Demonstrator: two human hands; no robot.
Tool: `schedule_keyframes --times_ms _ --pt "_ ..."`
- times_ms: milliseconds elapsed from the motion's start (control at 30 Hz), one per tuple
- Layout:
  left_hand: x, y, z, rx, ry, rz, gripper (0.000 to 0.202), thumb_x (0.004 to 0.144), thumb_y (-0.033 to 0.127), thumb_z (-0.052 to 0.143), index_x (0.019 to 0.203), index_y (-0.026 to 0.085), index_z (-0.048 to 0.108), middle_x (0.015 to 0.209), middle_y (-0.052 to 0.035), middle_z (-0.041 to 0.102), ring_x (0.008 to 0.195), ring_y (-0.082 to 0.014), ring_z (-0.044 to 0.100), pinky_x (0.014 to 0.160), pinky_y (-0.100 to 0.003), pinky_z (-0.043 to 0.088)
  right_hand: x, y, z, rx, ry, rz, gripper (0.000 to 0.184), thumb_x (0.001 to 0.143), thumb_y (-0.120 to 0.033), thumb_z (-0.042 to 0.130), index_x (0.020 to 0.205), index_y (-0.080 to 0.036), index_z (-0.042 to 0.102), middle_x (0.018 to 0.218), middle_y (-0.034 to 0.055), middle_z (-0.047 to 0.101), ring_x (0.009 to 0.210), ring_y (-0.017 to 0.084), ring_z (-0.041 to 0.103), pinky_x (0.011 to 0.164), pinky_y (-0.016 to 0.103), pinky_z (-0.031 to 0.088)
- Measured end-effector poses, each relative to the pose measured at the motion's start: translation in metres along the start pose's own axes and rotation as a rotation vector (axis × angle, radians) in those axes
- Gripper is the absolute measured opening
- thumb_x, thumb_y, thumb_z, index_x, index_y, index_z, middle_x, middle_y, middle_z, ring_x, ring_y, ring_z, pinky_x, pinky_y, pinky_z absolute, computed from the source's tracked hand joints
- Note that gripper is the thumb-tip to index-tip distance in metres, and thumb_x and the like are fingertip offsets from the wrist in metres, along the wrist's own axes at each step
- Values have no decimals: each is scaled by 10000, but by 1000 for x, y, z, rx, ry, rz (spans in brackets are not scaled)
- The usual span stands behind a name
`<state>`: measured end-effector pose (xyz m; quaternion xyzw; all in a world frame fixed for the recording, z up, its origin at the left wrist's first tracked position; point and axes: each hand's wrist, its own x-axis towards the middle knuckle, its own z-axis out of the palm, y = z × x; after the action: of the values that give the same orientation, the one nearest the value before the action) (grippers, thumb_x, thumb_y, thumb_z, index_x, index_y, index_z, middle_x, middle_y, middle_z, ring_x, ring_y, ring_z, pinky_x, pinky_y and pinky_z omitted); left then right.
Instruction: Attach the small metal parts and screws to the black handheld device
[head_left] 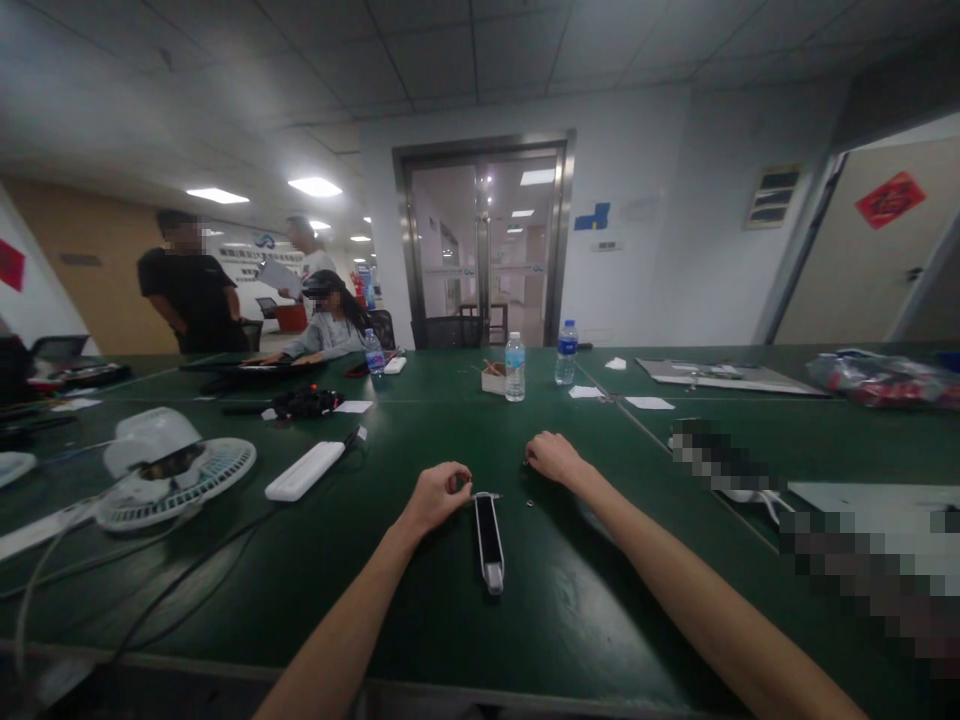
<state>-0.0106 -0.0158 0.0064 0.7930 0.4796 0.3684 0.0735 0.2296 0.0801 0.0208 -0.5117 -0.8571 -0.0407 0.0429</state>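
A slim, long device with a black face and pale edges (489, 535) lies on the green table in front of me. My left hand (437, 497) is at its far end, thumb and index finger curled into a pinch. Whatever those fingertips hold, if anything, is too small to make out. Farther off and to the right, my right hand (555, 459) rests low over the tabletop with its fingers bent down and together. Its fingertips are mostly hidden, so their contents cannot be seen. A tiny shiny piece (529, 503) lies on the table between the device and my right forearm.
On the left are a white fan (176, 480), a white power strip (306, 470) and loose cables. Two water bottles (514, 368) (567, 352) and a small box (493, 378) stand ahead. Papers (649, 403) lie beyond my right hand. People are at the far left.
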Motion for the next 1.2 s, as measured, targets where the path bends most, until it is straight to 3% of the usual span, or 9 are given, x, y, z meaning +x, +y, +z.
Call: schedule_keyframes --times_ms 200,333,433,533,733,967,1200 --pt "1 -4 0 -1 -9 -13 152 782 243 556 890 162 626 766 -13 617 616 -117 516 574 -235 445 4 -3 16 -42 115 43 195 815 -182 504 895 -97 661 976 179 636 994 260 543 811 324 388" --pt "2 -6 1 -4 22 -9 143 780 233 553 886 168 624 743 0 606 599 -109 507 569 -229 435 1 -4 17 21 214 75 216 863 -161 422 905 -80 617 983 194 611 974 248 528 826 327 375" --pt "3 -5 1 10 57 10 138 769 215 557 879 167 624 719 8 588 598 -107 499 574 -225 421 -8 -12 6 117 292 37 242 885 -182 376 884 -93 601 935 161 620 912 216 540 820 305 373" --pt "3 0 1 16 88 48 139 758 196 559 878 166 622 715 12 582 595 -103 494 588 -224 413 -21 -29 -5 364 345 27 223 874 -206 389 878 -130 598 871 89 641 818 165 564 755 262 393" --pt "-2 17 5 -8 80 84 144 766 203 570 894 164 623 735 7 591 612 -102 504 592 -216 414 -48 -64 -8 767 308 -2 176 789 -240 498 834 -151 643 769 27 664 688 125 587 626 221 417" --pt "-4 28 7 -10 29 101 162 774 224 568 909 165 637 721 1 595 616 -109 520 597 -222 422 -58 -81 -6 870 301 -55 131 730 -200 545 797 -160 650 730 10 668 663 120 600 610 215 434" --pt "0 19 4 38 0 120 167 769 249 548 896 188 639 727 -3 606 622 -121 534 604 -229 430 -56 -87 -2 926 381 -97 263 736 -187 545 999 -185 543 718 -37 642 637 106 577 618 219 446"
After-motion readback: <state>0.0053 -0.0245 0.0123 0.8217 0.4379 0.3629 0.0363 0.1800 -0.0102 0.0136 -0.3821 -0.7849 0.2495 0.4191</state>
